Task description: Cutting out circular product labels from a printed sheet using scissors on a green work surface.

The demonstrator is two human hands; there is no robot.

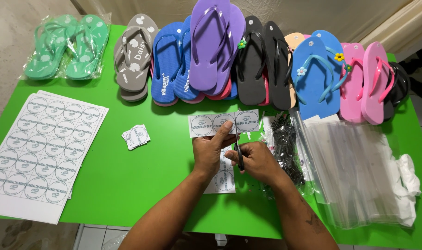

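Here, left hand (pixel 210 150) pinching label strip (pixel 224 123), scissors (pixel 239 156) in right hand (pixel 257 161)

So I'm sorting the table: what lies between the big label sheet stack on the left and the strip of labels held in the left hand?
In the head view, a small pile of cut square labels lies on the green table between them.

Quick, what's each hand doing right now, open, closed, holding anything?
Left hand: closed, fingers pinching a strip of round labels.
Right hand: closed around dark-handled scissors, at the strip's lower edge.
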